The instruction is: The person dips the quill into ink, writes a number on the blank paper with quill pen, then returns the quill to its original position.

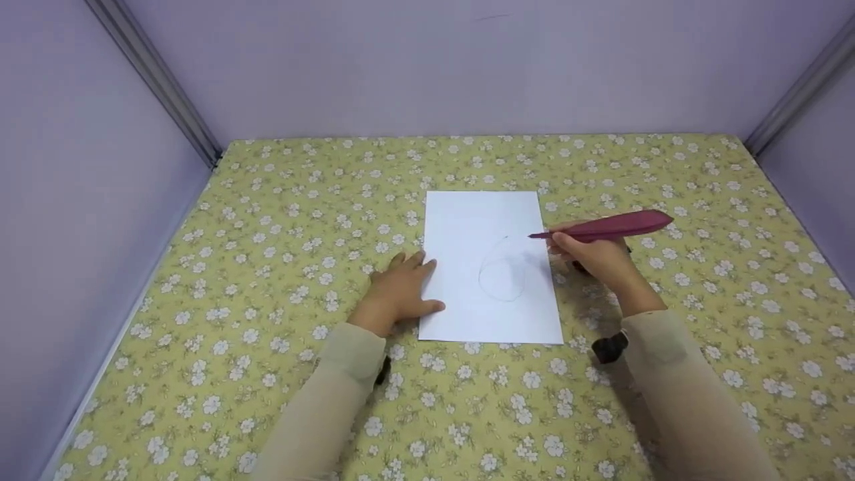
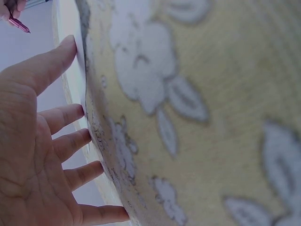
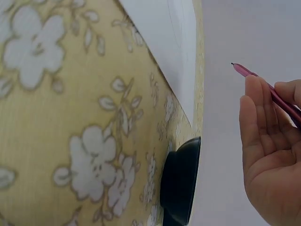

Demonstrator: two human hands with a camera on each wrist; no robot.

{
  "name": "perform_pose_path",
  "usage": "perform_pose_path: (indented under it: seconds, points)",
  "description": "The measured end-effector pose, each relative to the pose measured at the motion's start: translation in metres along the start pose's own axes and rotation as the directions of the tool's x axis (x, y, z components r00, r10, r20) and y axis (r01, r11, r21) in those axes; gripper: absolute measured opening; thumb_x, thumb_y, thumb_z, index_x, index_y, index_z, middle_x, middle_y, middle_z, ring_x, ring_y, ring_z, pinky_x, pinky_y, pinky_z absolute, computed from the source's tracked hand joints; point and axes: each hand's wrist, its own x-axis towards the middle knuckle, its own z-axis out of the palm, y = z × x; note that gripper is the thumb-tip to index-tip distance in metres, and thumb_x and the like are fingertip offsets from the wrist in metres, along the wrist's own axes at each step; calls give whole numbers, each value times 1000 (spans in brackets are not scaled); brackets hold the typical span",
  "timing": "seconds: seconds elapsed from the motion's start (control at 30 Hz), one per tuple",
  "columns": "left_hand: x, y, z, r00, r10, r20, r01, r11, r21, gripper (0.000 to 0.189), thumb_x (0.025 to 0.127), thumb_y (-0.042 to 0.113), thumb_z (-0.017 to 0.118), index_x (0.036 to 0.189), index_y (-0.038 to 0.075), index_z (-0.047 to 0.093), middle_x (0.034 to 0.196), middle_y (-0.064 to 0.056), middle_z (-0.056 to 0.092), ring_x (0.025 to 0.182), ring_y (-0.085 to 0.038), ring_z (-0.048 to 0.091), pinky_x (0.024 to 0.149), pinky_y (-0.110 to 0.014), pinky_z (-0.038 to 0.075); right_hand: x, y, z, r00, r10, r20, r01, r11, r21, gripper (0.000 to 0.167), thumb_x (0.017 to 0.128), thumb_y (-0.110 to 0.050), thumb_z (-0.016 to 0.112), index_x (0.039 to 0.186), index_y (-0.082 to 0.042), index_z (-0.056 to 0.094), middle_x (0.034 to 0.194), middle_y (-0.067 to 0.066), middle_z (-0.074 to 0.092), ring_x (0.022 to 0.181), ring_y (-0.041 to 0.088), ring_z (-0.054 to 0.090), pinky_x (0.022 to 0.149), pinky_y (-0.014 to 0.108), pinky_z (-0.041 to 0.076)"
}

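Observation:
A white sheet of paper (image 1: pixel 461 280) lies on the flowered cloth, with a thin looping pencil-like line (image 1: pixel 502 300) drawn on its right half. My left hand (image 1: pixel 399 288) rests at the sheet's left edge, fingers spread and thumb on the paper. In my right hand (image 1: pixel 594 257) I pinch a maroon feather-shaped pen (image 1: pixel 621 224) between thumb and fingers, its broad end pointing right. The pen's dark tip (image 3: pixel 233 64) is held up, apart from the paper. Below the right hand stands a small dark bowl-shaped object (image 3: pixel 181 181), mostly hidden by that hand in the head view.
The yellow cloth with white flowers (image 1: pixel 287 220) covers the table. Pale lilac panels (image 1: pixel 427 73) stand behind and at both sides, with grey metal posts (image 1: pixel 157 77) at the corners. A black wrist-worn device (image 1: pixel 610 348) shows at the right sleeve.

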Motion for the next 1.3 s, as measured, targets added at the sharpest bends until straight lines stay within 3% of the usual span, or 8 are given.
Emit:
perform_pose_path:
  seconds: [0.33,0.7,0.9,1.1,1.3]
  points:
    - [0,0,0,1000,5,6,-5,1000,6,83,85,60,59,152,21,27,158,-3,17,143,-33,11,101,-68,22,-7,11,-21,995,35,-94,-27,996,87,51,92,-35,62,123,5,60,96,0,72,87,6,68,81,26,53]
    - [-1,0,0,1000,16,5,-16,1000,-12,82,86,58,60,152,21,28,158,-4,17,143,-34,11,100,-70,23,-17,16,-41,987,109,-121,-95,989,110,51,90,-40,64,127,-4,61,99,0,72,93,11,67,86,25,51]
    - [-1,0,0,1000,17,-2,-17,1000,-14,82,86,58,60,152,20,29,157,-4,18,142,-34,12,100,-70,23,-21,22,-48,978,96,-185,-66,984,163,50,88,-36,67,124,-3,62,96,0,72,88,10,68,84,31,52]
    - [0,-1,0,1000,8,9,-8,1000,-11,83,86,59,59,152,22,28,158,-4,16,143,-34,10,101,-69,22,-27,29,-56,968,143,-208,-99,972,212,51,86,-36,69,123,-1,62,94,1,73,91,13,68,87,34,50]
    - [0,-1,0,1000,17,9,-17,1000,-4,82,86,59,59,152,21,28,158,-5,17,142,-35,11,101,-69,23,-31,36,-65,967,130,-220,-92,980,174,54,88,-36,67,128,-1,58,98,-2,72,91,12,68,84,30,52]
